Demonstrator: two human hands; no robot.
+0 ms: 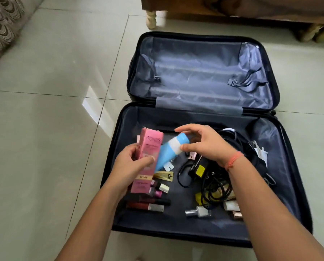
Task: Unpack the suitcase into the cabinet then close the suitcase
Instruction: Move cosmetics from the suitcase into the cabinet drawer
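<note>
Above the open suitcase (292, 159) on the floor (63, 110), the left hand (133, 161) is gripping one pink box (150, 146) reading "POND'S" and "IVORY" while the right hand (204, 144) is pinching one blue tube (168, 150).

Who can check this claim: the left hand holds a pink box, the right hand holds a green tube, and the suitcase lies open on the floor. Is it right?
No. The head view shows the tube in the right hand is blue, not green. The left hand holds the pink box, and the suitcase lies open on the floor.
</note>
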